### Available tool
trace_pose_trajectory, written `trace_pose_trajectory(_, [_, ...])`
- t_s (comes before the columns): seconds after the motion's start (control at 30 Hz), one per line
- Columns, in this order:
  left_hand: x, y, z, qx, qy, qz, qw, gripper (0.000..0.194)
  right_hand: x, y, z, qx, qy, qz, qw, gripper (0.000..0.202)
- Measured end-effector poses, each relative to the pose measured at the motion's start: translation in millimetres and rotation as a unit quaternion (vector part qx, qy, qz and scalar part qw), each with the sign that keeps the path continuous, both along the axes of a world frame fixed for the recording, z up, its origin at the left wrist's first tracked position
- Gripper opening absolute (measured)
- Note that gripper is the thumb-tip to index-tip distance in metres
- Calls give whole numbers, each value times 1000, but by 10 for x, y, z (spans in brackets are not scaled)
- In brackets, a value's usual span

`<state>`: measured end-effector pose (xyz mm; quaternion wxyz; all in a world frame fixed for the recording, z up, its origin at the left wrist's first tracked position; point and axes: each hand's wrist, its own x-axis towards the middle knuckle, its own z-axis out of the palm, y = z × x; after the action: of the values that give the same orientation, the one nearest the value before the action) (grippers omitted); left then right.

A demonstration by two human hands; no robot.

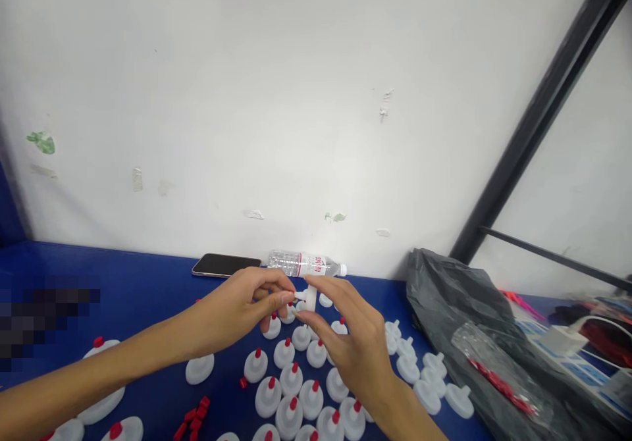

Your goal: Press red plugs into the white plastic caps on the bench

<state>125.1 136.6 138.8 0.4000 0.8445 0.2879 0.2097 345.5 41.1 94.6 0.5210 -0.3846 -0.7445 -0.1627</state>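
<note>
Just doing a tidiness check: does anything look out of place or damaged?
A clear bottle lies on its side by the wall, one red cap sits apart from the small red pile, and tape scraps mar the wall.

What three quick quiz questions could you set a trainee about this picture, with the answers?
1. True or false: the plastic bottle stands upright.
2. Which hand steadies the white disc-shaped part by its wide base, left or right?
3. Choose one. Lying on the black plastic is:
A) a phone
B) a clear bag with red pieces in it
C) the bottle

Key: 1 false, it lies on its side; 2 the right hand; 3 B.
</note>
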Motion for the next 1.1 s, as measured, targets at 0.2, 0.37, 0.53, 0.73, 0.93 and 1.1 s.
trace_pose_trajectory(0.2, [-18,-48,59,0,4,-27,1000,43,-19,-39,23,-21,87,19,996,43])
trace_pose_trajectory(0.37, [-81,-124,121,41,23,-57,997,54,-103,-64,62,-96,184,35,978,36])
trace_pose_trajectory(0.53, [-118,-242,190,78,57,-29,995,58,-165,-18,89,-295,353,121,880,41])
trace_pose_trajectory(0.73, [-118,-215,202,117,82,-46,989,55,-199,-12,23,-269,325,131,897,29])
trace_pose_trajectory(0.93, [-143,-121,148,116,87,-70,987,68,-221,8,-65,-179,290,124,932,27])
trace_pose_trajectory(1.1, [-127,-119,106,101,68,-92,988,74,-191,16,-105,-123,252,114,953,23])
